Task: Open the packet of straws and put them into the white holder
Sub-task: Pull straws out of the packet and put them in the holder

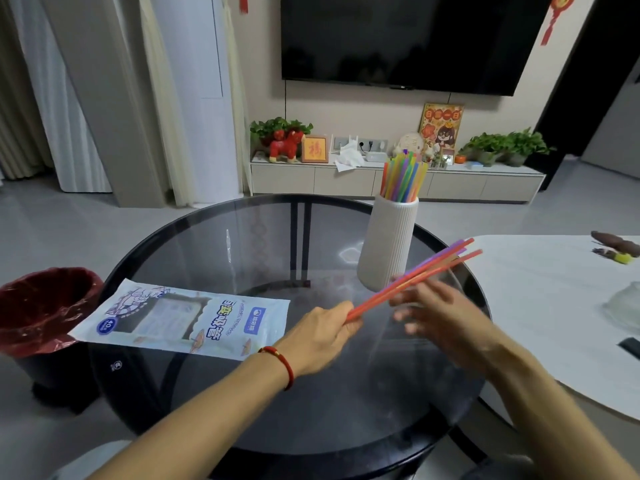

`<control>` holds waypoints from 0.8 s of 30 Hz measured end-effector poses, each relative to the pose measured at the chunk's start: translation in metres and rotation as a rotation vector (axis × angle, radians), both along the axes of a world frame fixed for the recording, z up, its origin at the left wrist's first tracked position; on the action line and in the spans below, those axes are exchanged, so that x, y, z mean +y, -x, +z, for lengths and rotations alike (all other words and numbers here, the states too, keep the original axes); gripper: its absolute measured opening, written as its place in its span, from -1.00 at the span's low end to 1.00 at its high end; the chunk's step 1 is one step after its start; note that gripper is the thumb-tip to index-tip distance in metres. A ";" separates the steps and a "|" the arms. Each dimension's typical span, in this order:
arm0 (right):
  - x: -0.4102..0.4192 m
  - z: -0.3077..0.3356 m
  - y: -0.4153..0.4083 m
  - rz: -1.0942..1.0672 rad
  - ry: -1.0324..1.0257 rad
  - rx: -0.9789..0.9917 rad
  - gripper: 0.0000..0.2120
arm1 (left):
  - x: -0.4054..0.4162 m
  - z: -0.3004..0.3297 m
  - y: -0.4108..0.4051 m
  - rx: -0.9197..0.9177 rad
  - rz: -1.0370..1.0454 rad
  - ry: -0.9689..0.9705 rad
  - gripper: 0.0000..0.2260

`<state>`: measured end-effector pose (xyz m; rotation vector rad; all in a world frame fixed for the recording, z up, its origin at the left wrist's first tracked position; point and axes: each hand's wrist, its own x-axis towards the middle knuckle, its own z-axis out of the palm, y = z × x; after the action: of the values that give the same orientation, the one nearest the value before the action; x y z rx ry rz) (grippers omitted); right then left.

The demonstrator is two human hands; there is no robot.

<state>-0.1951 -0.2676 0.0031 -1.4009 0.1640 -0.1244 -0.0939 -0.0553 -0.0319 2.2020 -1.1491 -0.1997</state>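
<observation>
My left hand (323,332) grips the lower end of a small bundle of orange, red and purple straws (434,266), which slant up to the right above the round glass table (242,410). Just under the bundle's middle is my right hand (433,311), blurred, with its fingers spread; whether it touches the straws I cannot tell. The white ribbed holder (388,244) stands upright behind the hands with several coloured straws (403,178) sticking out of its top. The flat blue-and-white straw packet (187,317) lies on the table's left side.
A bin lined with a red bag (45,306) stands on the floor left of the table. A white table (554,306) adjoins on the right, carrying a clear plastic item (627,306) and dark objects. A TV cabinet stands behind.
</observation>
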 end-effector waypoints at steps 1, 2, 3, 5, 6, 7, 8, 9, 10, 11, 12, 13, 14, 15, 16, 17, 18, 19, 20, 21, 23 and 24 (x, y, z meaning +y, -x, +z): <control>0.017 -0.004 -0.006 0.032 0.125 -0.012 -0.63 | -0.001 -0.001 0.001 0.030 -0.021 -0.001 -0.83; 0.031 -0.008 -0.011 0.032 0.273 -0.047 -0.74 | -0.002 -0.001 0.002 0.042 -0.044 -0.004 -0.85; 0.042 -0.008 -0.017 -0.011 0.418 -0.091 -0.83 | -0.002 -0.002 0.002 0.049 -0.055 -0.008 -0.83; 0.053 -0.002 -0.026 -0.108 0.674 -0.139 -0.79 | 0.005 -0.003 0.000 0.074 -0.044 0.026 -0.74; 0.055 0.006 -0.029 -0.108 0.762 -0.156 -0.79 | 0.012 -0.004 -0.003 0.052 -0.024 0.053 -0.69; 0.053 0.014 -0.032 -0.093 0.839 -0.165 -0.80 | 0.019 -0.005 -0.007 -0.004 0.000 0.076 -0.65; 0.048 0.022 -0.034 -0.080 0.909 -0.162 -0.82 | 0.026 -0.007 -0.012 -0.069 0.028 0.099 -0.62; 0.042 0.028 -0.036 -0.074 0.961 -0.148 -0.84 | 0.032 -0.008 -0.017 -0.126 0.059 0.124 -0.62; 0.036 0.032 -0.039 -0.068 0.994 -0.129 -0.85 | 0.038 -0.009 -0.022 -0.163 0.096 0.147 -0.65; 0.032 0.033 -0.042 -0.058 1.023 -0.102 -0.85 | 0.042 -0.009 -0.026 -0.182 0.135 0.160 -0.68; 0.031 0.030 -0.046 -0.041 1.055 -0.059 -0.85 | 0.046 -0.008 -0.029 -0.186 0.170 0.163 -0.71; 0.031 0.023 -0.049 -0.024 1.092 -0.006 -0.85 | 0.048 -0.008 -0.031 -0.178 0.194 0.154 -0.73; 0.031 0.015 -0.052 -0.014 1.119 0.041 -0.84 | 0.049 -0.009 -0.031 -0.170 0.206 0.136 -0.74; 0.032 0.007 -0.053 -0.017 1.131 0.072 -0.82 | 0.050 -0.009 -0.031 -0.162 0.209 0.117 -0.74; 0.032 0.000 -0.053 -0.025 1.127 0.080 -0.80 | 0.050 -0.010 -0.031 -0.159 0.207 0.097 -0.74; 0.031 -0.004 -0.053 -0.035 1.118 0.077 -0.79 | 0.049 -0.010 -0.030 -0.158 0.206 0.082 -0.75; 0.029 -0.006 -0.052 -0.037 1.112 0.072 -0.80 | 0.049 -0.010 -0.028 -0.157 0.208 0.077 -0.76; 0.028 -0.006 -0.051 -0.034 1.100 0.071 -0.81 | 0.048 -0.009 -0.027 -0.156 0.211 0.078 -0.77; 0.027 -0.005 -0.049 -0.032 1.072 0.069 -0.84 | 0.046 -0.009 -0.026 -0.157 0.211 0.085 -0.77; 0.026 -0.002 -0.047 -0.043 1.028 0.052 -0.85 | 0.045 -0.009 -0.025 -0.159 0.210 0.098 -0.77; 0.024 0.008 -0.045 -0.150 0.898 -0.042 -0.85 | 0.042 -0.006 -0.023 -0.159 0.212 0.138 -0.76; 0.022 0.016 -0.046 -0.244 0.809 -0.110 -0.84 | 0.040 -0.005 -0.023 -0.153 0.217 0.166 -0.75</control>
<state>-0.1487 -0.2459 0.0195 -2.1694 0.2033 -0.5117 -0.0711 -0.0149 -0.0367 2.2020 -0.9593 0.1532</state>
